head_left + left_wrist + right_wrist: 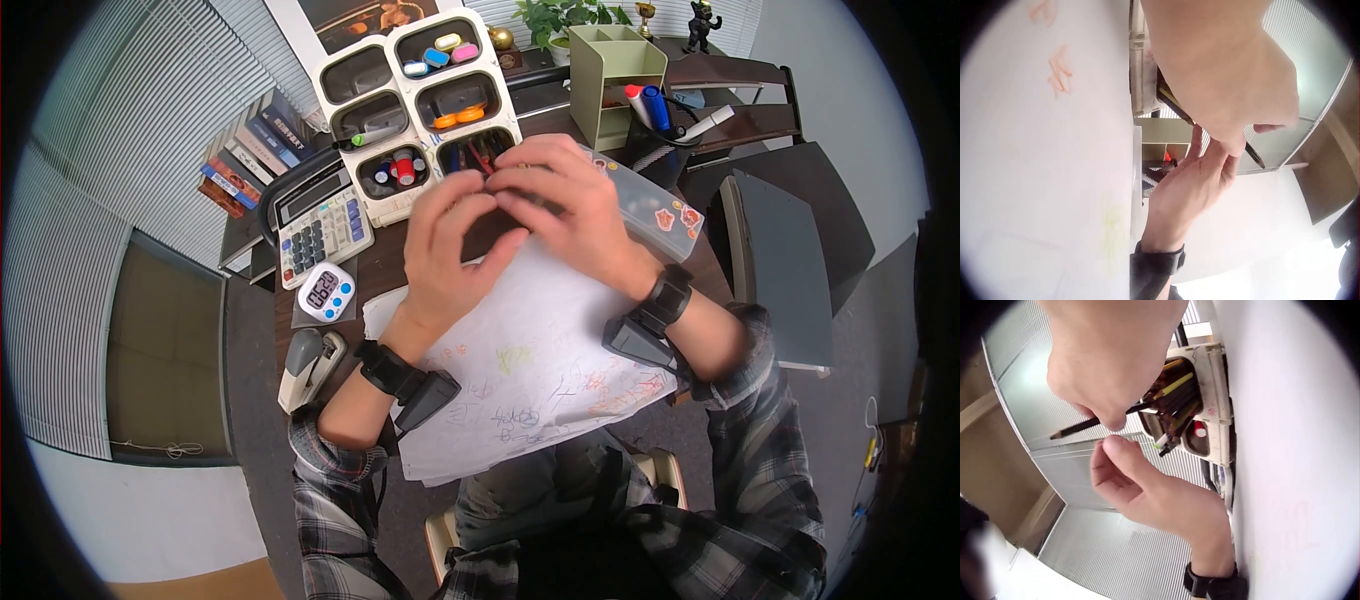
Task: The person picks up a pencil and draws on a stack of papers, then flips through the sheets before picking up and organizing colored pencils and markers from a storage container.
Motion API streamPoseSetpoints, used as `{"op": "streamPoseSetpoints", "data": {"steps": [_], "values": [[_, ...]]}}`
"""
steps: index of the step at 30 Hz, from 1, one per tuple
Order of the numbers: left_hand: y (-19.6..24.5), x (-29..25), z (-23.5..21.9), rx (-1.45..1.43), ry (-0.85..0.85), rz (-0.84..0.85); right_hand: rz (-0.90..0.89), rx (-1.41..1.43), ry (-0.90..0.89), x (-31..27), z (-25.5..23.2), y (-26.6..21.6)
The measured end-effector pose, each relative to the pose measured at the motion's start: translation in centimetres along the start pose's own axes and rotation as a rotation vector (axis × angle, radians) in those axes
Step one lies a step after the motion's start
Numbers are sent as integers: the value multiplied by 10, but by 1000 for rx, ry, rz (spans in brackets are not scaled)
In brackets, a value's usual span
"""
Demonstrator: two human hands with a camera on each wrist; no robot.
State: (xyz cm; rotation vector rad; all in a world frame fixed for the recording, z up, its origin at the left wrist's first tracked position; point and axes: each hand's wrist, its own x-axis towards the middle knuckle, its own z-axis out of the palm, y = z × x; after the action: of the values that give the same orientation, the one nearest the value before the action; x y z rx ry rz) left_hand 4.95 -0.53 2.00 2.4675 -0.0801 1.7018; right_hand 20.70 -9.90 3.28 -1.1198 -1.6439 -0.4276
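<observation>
Both hands meet above the far edge of the paper, in front of the white compartment organizer (pixel 407 112). My right hand (pixel 575 205) holds a slim dark pencil (pixel 1075 429), whose pointed end sticks out past the fingers in the right wrist view. My left hand (pixel 445 245) is raised opposite, its fingers bent and its thumb apart from them in the head view. In the right wrist view its fingertips (pixel 1117 447) come close under the right fingertips, off the pencil. Several coloured pencils (pixel 1175 386) stand in the organizer's nearest compartment, partly hidden by the hands.
Scribbled white paper (pixel 520 370) covers the desk's front. Left of it are a calculator (pixel 325 235), a timer (pixel 326 293) and a stapler (pixel 310 368). A translucent box (pixel 650 215) with stickers lies to the right, below a green organizer (pixel 605 75) and markers (pixel 655 105).
</observation>
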Motion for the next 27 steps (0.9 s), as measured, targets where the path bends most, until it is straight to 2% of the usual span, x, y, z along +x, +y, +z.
{"op": "streamPoseSetpoints", "data": {"steps": [2, 3, 4, 6, 8, 10, 12, 15, 17, 18, 20, 21, 23, 27], "values": [[-3, -1, -2, 47, 31, -47, 208, 107, 133, 2, -5, -5], [-9, -4, -2, 54, 8, -97, 212, 73, 225, 4, -5, -6], [-13, -6, -1, 60, -15, -148, 212, 75, 224, 5, -5, -6], [-17, -6, 2, 64, -22, -177, 487, 464, 431, 9, -4, 0], [-19, -7, 3, 27, -76, -241, 482, 413, 436, 8, -6, 6], [-19, -7, 4, 57, -112, -252, 514, 476, 462, 9, -10, 8], [-19, -8, 5, 84, -148, -263, 535, 491, 468, 13, -12, 1], [-22, -12, 6, 119, -140, -307, 621, 483, 382, 11, -16, -2], [-24, -14, 6, 125, -122, -338, 678, 350, 231, 5, -12, 3], [-25, -14, 7, 124, -122, -337, 678, 349, 232, 4, -10, 3], [-25, -15, 6, 108, -119, -378, 608, 232, 122, 2, -4, -1], [-25, -15, 6, 109, -118, -378, 675, 279, 85, 3, -4, -5], [-24, -15, 6, 68, -117, -441, 668, 316, 100, 3, -3, -7], [-24, -15, 6, 58, -110, -434, 612, 432, 195, 1, 0, -4]]}}
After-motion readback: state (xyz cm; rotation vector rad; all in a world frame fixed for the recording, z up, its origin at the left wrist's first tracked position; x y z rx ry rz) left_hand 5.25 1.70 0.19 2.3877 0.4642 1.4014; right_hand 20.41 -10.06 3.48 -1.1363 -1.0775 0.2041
